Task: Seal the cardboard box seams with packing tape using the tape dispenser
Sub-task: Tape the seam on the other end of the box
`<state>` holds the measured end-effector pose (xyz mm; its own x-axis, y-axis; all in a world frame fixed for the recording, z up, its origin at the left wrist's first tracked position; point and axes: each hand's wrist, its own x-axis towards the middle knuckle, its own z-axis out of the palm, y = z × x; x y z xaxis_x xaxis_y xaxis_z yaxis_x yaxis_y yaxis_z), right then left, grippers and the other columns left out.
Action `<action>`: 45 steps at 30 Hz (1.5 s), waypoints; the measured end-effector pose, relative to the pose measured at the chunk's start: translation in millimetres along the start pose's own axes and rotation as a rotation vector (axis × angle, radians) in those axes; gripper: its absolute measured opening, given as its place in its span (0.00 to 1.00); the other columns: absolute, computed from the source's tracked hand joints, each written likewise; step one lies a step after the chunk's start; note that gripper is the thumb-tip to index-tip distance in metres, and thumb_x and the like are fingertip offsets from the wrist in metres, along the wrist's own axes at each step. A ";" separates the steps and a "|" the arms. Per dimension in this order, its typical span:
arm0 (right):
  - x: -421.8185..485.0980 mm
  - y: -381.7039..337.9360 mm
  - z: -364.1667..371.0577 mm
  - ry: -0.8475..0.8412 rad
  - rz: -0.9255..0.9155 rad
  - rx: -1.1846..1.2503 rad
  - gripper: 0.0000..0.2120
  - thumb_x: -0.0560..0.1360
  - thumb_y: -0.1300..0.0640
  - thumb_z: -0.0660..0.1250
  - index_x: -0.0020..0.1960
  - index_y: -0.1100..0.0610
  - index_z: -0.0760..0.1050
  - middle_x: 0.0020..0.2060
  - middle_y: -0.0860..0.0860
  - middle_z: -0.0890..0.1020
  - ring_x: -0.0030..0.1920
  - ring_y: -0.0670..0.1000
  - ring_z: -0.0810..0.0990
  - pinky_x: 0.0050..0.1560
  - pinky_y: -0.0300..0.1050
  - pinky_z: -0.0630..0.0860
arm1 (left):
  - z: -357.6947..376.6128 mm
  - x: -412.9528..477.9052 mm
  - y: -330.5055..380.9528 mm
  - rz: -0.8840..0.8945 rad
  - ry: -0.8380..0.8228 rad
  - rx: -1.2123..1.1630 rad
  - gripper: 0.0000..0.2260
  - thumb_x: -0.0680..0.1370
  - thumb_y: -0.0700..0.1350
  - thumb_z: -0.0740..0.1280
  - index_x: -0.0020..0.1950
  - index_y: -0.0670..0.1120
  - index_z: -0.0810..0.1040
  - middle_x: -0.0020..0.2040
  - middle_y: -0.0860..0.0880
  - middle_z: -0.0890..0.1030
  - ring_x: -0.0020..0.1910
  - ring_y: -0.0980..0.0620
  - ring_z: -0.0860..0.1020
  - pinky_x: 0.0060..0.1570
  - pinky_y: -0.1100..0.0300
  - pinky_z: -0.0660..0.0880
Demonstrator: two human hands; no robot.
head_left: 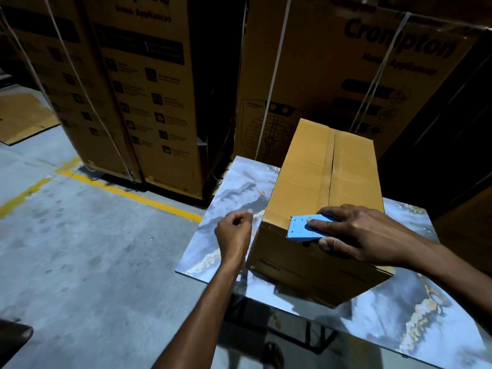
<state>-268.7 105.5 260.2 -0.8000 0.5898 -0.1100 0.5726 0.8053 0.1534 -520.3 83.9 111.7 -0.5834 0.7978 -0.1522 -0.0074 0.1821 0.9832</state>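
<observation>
On the near top edge of the cardboard box (pixel 306 187), a blue tape dispenser (pixel 306 227) is gripped by the right hand (pixel 354 233) (seam untaped); the left hand (pixel 234 233) is curled loosely, empty, beside it.

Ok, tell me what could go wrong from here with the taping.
1. The box overhangs the table's near edge; pressing the blue tape dispenser may tip it.
2. The left hand, off to the side, isn't steadying the box, so it could slide.
3. The centre seam gapes; tape may bridge it badly.
</observation>
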 end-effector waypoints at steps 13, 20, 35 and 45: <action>17.8 -14.5 6.7 0.048 -0.093 -0.154 0.29 0.82 0.34 0.40 0.73 0.43 0.68 0.56 0.55 0.79 0.45 0.53 0.79 0.35 0.43 0.75 | 25.3 -14.5 13.6 0.023 0.076 -0.003 0.12 0.75 0.53 0.76 0.38 0.46 0.85 0.34 0.54 0.84 0.34 0.61 0.80 0.37 0.64 0.73; -12.1 21.5 0.4 0.064 -0.130 -0.068 0.27 0.82 0.35 0.46 0.75 0.43 0.67 0.52 0.52 0.80 0.37 0.49 0.77 0.33 0.44 0.74 | 30.2 -20.5 5.0 0.180 0.152 -0.062 0.11 0.75 0.49 0.76 0.35 0.45 0.84 0.32 0.53 0.84 0.34 0.57 0.82 0.39 0.63 0.77; -195.2 96.9 49.7 0.194 -0.025 0.062 0.26 0.82 0.33 0.46 0.72 0.40 0.70 0.56 0.51 0.80 0.39 0.53 0.79 0.28 0.43 0.64 | 43.0 -35.4 9.6 0.218 0.235 -0.006 0.12 0.77 0.46 0.76 0.43 0.36 0.85 0.36 0.48 0.82 0.36 0.60 0.78 0.41 0.65 0.75; -247.0 111.7 87.6 0.193 0.038 0.156 0.23 0.82 0.36 0.51 0.72 0.40 0.71 0.62 0.51 0.77 0.43 0.56 0.79 0.30 0.42 0.62 | 49.2 -40.2 14.4 0.184 0.280 0.039 0.11 0.77 0.47 0.76 0.46 0.39 0.85 0.41 0.44 0.81 0.38 0.55 0.77 0.40 0.66 0.75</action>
<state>8.5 55.0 218.5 -0.7881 0.6097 0.0848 0.6118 0.7910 -0.0011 -457.0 82.7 127.0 -0.7726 0.6314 0.0669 0.1473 0.0758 0.9862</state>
